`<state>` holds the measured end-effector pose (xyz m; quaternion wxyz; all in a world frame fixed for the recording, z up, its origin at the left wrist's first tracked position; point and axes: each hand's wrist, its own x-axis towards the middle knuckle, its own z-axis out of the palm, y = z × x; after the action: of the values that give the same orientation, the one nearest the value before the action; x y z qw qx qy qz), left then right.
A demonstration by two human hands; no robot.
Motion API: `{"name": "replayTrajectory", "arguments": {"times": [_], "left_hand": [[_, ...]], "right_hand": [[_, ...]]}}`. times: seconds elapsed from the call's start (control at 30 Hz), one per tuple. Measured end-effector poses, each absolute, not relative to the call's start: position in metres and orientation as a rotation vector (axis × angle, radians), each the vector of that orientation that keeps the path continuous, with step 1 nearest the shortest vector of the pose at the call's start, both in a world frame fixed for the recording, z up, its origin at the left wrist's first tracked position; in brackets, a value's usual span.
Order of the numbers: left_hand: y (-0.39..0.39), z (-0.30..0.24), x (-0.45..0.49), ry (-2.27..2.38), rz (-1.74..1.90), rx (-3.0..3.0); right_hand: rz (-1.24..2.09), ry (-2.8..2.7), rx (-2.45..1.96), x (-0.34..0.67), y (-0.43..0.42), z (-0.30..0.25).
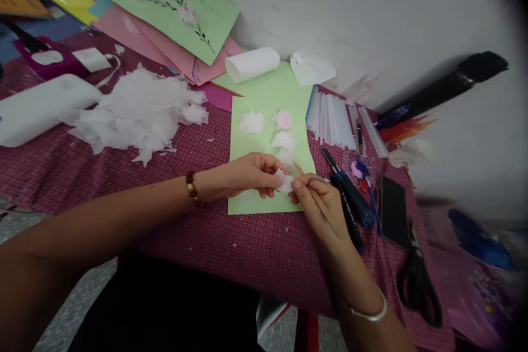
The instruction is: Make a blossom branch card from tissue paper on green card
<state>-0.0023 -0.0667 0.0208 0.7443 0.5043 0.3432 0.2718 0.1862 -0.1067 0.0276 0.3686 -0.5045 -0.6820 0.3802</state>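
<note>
My forearm [94,225] nearest, left grip [251,175] and right grip [324,203] pinching a white scrap [285,183], above a green sheet [245,204] on the tabletop [256,239], fluffy flowers [282,120] beyond

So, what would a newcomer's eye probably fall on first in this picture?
Probably the big heap of white scraps on the left of the checked cloth. Next, the flower-decorated green sheet at the upper left. Near the centre, the left fingers and right fingers hold a small white piece over a second green sheet.
</note>
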Motion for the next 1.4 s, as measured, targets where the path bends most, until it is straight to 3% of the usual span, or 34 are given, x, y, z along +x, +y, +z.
{"name": "replayTrajectory", "arguments": {"times": [0.27, 0.47, 0.87, 1.2, 1.4], "left_hand": [[-0.034, 0.052, -0.047, 1.128, 0.844, 1.419], [-0.026, 0.075, -0.047, 1.082, 0.730, 1.432], [-0.015, 0.018, -0.021, 1.012, 0.633, 1.482], [-0.020, 0.022, -0.012, 0.992, 0.381, 1.618], [-0.024, 0.000, 0.008, 1.114, 0.592, 1.738]], "right_hand": [[1.186, -1.337, -1.146, 0.209, -0.089, 0.015], [1.178, -1.381, -1.192, 0.219, -0.080, 0.004], [1.090, -1.596, -1.301, 0.214, -0.073, -0.006], [1.047, -1.473, -1.343, 0.208, -0.070, -0.006], [1.054, -1.460, -1.320, 0.211, -0.068, -0.009]]}}
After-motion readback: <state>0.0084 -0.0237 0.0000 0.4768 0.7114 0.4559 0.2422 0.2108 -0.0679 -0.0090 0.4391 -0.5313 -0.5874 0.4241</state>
